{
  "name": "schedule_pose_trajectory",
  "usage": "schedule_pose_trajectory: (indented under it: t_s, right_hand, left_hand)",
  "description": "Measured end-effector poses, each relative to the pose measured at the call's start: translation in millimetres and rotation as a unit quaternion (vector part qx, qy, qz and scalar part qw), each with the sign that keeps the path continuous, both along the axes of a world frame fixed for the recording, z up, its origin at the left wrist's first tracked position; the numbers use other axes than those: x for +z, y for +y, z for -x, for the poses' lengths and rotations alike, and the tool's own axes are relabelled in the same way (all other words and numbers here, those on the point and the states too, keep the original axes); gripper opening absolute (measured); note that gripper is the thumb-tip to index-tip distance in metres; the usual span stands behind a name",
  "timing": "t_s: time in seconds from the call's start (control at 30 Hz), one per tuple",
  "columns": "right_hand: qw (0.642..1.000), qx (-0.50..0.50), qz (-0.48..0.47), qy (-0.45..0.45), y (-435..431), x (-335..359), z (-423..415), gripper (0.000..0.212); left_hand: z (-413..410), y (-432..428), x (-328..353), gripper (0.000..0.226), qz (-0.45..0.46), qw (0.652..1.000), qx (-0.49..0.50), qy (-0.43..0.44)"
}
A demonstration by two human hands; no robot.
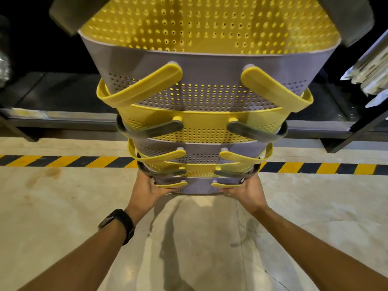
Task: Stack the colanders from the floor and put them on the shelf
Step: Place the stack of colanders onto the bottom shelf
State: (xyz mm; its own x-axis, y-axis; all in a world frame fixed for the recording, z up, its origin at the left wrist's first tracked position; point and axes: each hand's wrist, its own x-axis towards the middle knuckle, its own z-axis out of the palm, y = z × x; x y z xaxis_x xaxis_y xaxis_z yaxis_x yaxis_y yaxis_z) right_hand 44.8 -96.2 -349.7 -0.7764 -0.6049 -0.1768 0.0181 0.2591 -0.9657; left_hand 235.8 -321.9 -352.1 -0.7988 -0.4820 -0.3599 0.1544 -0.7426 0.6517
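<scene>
Over floor (63, 217), before shelf (63, 119): colander stack (199, 97) held up w/ left hand (150, 189) & right hand (244, 191) curled round btm colander only. Tall, top-heavy; may tip or shed upper ones if tilted, or snag shelf edge.

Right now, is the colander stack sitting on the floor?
No, the left hand and right hand grip the colander stack at its base, holding it above the floor.
</scene>
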Motion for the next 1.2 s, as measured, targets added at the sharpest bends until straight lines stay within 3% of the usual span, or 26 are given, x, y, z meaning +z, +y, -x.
schedule_pose_trajectory:
  t_s: [0.17, 0.33, 0.43, 0.53, 0.63, 0.83, 0.93, 1.1, 1.2]
  right_hand:
    - [1.0, -0.002, 0.017, 0.024, 0.0, 7.3, -2.4, 0.106]
    - [0.997, -0.012, 0.024, 0.074, 3.2, 18.9, -8.1, 0.113]
    - [0.996, -0.013, 0.022, 0.081, 8.4, 23.1, -13.0, 0.112]
    - [0.996, -0.019, 0.014, 0.081, 14.6, 27.3, -20.8, 0.107]
    - [0.996, -0.029, 0.022, 0.087, 18.0, 33.8, -27.1, 0.107]
    - [0.993, -0.039, 0.037, 0.11, 19.6, 58.8, -29.7, 0.113]
    - [0.99, -0.041, 0.046, 0.125, 19.3, 70.5, -29.5, 0.113]
    - [0.988, -0.042, 0.042, 0.141, 20.3, 98.1, -26.1, 0.107]
    - [0.985, -0.043, 0.039, 0.162, 20.0, 114.9, -27.6, 0.105]
  left_hand:
    - [-0.2, 3.0, 7.5, 0.046, -0.007, 1.0, 0.0, 0.018]
    - [-4.7, 7.6, 19.5, 0.043, 0.057, 0.998, -0.007, 0.009]
    - [-13.9, 11.9, 19.6, 0.042, 0.231, 0.973, -0.019, -0.005]
    - [-21.4, 16.2, 26.3, 0.084, 0.412, 0.908, -0.005, -0.082]
    - [-23.1, 17.7, 32.4, 0.096, 0.433, 0.898, 0.003, -0.075]
    - [-24.3, 18.9, 51.4, 0.082, 0.446, 0.888, 0.014, -0.108]
    - [-28.0, 16.3, 67.0, 0.085, 0.521, 0.84, -0.002, -0.153]
    - [-26.0, 16.2, 97.6, 0.088, 0.484, 0.868, 0.019, -0.111]
    - [-27.2, 15.4, 120.5, 0.096, 0.524, 0.839, 0.028, -0.141]
